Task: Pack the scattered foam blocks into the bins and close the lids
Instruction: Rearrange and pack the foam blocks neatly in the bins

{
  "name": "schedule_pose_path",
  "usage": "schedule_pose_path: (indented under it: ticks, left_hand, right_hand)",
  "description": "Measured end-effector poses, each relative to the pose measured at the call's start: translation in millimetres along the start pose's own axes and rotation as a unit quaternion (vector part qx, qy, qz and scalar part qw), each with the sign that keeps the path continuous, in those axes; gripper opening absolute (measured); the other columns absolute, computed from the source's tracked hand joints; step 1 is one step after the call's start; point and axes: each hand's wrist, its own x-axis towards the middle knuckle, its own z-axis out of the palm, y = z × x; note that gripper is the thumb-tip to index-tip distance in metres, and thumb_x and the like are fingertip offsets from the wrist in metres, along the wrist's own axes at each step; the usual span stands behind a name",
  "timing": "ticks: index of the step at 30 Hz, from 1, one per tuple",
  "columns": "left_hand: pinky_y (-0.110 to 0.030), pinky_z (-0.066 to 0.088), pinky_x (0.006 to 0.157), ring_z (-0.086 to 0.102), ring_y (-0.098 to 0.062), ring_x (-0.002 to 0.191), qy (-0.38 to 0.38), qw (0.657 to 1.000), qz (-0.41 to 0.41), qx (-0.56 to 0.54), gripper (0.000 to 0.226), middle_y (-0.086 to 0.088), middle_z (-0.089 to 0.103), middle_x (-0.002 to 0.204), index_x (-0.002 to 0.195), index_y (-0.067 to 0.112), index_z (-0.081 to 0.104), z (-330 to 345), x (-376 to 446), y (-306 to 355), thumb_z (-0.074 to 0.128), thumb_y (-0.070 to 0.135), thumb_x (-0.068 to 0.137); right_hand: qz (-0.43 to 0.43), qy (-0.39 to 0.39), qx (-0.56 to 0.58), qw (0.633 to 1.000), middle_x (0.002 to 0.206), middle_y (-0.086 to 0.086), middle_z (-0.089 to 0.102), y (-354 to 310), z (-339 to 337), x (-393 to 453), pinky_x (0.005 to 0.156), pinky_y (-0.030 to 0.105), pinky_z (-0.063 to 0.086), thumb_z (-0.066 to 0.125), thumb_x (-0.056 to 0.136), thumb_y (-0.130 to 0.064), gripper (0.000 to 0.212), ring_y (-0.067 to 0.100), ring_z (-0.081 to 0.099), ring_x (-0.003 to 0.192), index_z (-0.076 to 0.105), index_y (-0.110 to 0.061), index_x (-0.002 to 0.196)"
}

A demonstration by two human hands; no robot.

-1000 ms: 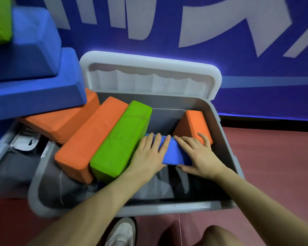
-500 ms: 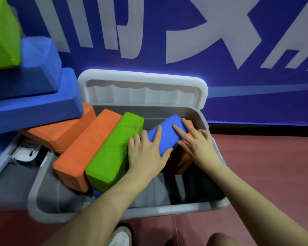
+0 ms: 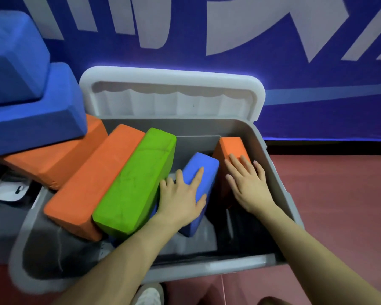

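Since half a second ago the blue block (image 3: 199, 172) has swung off the small orange block (image 3: 230, 150) and now tilts on its own inside the grey bin (image 3: 271, 150), and the right hand (image 3: 248, 183) has left it for that orange block.

Within the bin, the blue block leans near the middle, its far end raised toward the back wall. The left hand (image 3: 180, 199) lies flat on its top face, grip spread, fingers straight, thumb at the block's right edge. The right hand rests flat on the small orange block, grip spread as well, fingertips on its top; this block stands against the bin's right wall, just beside the blue one.

Left of the blue block, a green block (image 3: 139, 181) lies tilted, touching the left hand's little-finger side. Beside it, further left, a long orange block (image 3: 97, 181) lies tilted, its near end by the bin's left rim. Another orange block (image 3: 53, 164) leans over the bin's left rim, under two large blue blocks (image 3: 31, 111) stacked outside it.

The bin's white lid (image 3: 172, 95) stands open behind the back wall, against a blue wall (image 3: 317, 84). The bin sits on a red floor (image 3: 339, 205); a white shoe (image 3: 147, 296) shows below its near rim.
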Motion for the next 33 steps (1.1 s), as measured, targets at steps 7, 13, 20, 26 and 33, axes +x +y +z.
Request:
schedule_pose_path:
  ticks: [7, 13, 20, 26, 33]
  left_hand:
    - [-0.036, 0.045, 0.070, 0.056, -0.031, 0.071, 0.079, 0.990, -0.107, -0.055, 0.067, -0.027, 0.059, 0.113, 0.132, 0.029, 0.057, 8.5, 39.6, 31.1, 0.067, 0.058, 0.073]
    - [-0.045, 0.028, 0.104, 0.043, -0.038, 0.113, -0.034, 0.998, 0.021, -0.050, 0.080, -0.021, -0.014, 0.157, 0.153, 0.027, -0.001, 12.6, 45.0, 19.8, 0.039, 0.057, 0.092]
    - [-0.039, 0.038, 0.095, 0.042, -0.030, 0.099, -0.103, 0.992, 0.072, -0.027, 0.096, -0.018, -0.023, 0.156, 0.152, 0.027, -0.012, 2.8, 59.8, 11.6, 0.057, 0.049, 0.089]
    - [-0.048, 0.055, 0.077, 0.056, -0.035, 0.065, 0.070, 0.996, 0.026, -0.051, 0.095, -0.022, 0.051, 0.136, 0.132, 0.017, 0.058, 25.6, 61.7, 21.0, 0.088, 0.052, 0.049]
    - [-0.061, 0.051, 0.079, 0.064, -0.044, 0.076, 0.138, 0.986, 0.024, -0.090, 0.077, -0.014, 0.063, 0.125, 0.119, 0.014, 0.068, 43.5, 60.0, 28.7, 0.090, 0.042, 0.051]
  right_hand:
    - [-0.003, 0.004, 0.055, 0.998, 0.159, -0.005, 0.020, 5.1, 5.2, -2.0, 0.113, 0.032, 0.010, 0.020, 0.090, -0.052, 0.067, 0.018, 0.015, 0.147, 0.023, -0.026, 0.152]
    - [-0.025, 0.024, 0.043, 0.998, 0.156, 0.004, 0.030, 14.7, 10.0, 3.5, 0.109, 0.043, 0.027, 0.068, 0.080, -0.036, 0.081, 0.029, 0.028, 0.142, 0.032, -0.014, 0.149]
    - [-0.049, -0.054, -0.094, 0.993, 0.158, 0.011, 0.020, 12.9, -9.4, 30.9, 0.113, 0.039, 0.026, 0.088, 0.060, -0.033, 0.117, 0.030, 0.023, 0.145, 0.020, -0.008, 0.152]
    - [-0.084, 0.046, -0.118, 0.988, 0.133, 0.019, 0.056, 14.2, 6.9, 33.1, 0.095, 0.044, 0.049, 0.097, 0.037, -0.034, 0.110, 0.037, 0.057, 0.119, 0.054, -0.003, 0.133]
    - [-0.130, 0.120, -0.094, 0.980, 0.129, 0.018, 0.060, 19.8, 8.5, 31.1, 0.097, 0.040, 0.043, 0.093, 0.048, -0.019, 0.089, 0.035, 0.060, 0.115, 0.059, -0.003, 0.128]
